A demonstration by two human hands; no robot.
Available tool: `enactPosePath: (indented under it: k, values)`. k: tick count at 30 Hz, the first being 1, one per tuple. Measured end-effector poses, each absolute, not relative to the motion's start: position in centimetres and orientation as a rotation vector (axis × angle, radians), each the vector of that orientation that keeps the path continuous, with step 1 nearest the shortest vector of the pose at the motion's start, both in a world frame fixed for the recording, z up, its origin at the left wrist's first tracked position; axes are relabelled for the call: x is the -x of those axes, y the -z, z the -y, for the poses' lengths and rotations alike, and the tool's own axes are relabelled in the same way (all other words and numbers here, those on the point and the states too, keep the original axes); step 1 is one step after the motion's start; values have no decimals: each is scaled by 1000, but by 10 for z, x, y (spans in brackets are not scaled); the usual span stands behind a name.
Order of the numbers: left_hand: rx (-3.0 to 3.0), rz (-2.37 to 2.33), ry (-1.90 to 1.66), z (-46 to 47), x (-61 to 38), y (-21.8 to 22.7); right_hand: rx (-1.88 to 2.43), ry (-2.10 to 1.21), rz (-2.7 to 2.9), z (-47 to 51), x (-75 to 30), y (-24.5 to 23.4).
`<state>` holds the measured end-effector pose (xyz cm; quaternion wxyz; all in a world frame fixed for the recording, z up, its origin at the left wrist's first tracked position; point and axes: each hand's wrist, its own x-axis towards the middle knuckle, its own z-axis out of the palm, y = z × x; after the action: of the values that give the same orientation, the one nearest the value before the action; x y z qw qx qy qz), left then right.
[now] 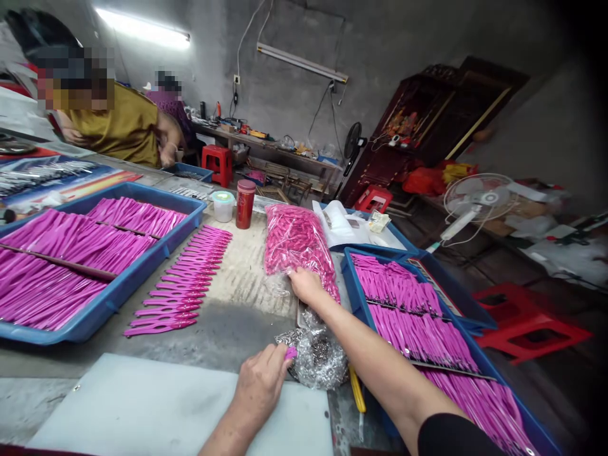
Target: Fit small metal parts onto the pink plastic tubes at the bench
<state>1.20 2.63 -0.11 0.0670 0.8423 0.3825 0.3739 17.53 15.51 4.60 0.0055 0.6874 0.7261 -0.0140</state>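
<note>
My left hand (260, 382) is closed above the front of the bench, with the end of a magenta tweezer-like piece (291, 353) showing at its fingertips; the rest is hidden in the hand. Farther forward, my right hand (306, 285) has its fingers pinched at the near edge of a clear plastic bag (297, 237) full of small pinkish-red pieces. Beneath the right forearm sits a crumpled, shiny clear plastic bundle (318, 358) with small silvery bits beside it. Left of the bag, a row of magenta tweezers (183, 278) lies fanned out.
Blue trays of magenta tweezers stand left (90, 323) and right (349, 278). A white board (142, 405) covers the front. A red jar (245, 206), small tub (223, 208) and yellow-handled tool (356, 389) lie about. Another person (118, 126) works at the far left.
</note>
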Motion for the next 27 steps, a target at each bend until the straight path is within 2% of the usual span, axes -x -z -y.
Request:
enactPosePath:
  k: [10,15,21,27]
  values:
    - [-2500,-1138,-1192,-27,-12,4,-2538,131,-2377,-192,-200,-62]
    - [-2502,-1140,-1181,-27,-12,5,-2460,150,-2570,-193,-209,-66]
    - [-2499,-1137,-1173,-28,-12,6,-2457,86,-2543,-201,-224,-76]
    - [-2514,-1119,-1215,-28,-12,5,-2197,39,-2549,-206,-228,-76]
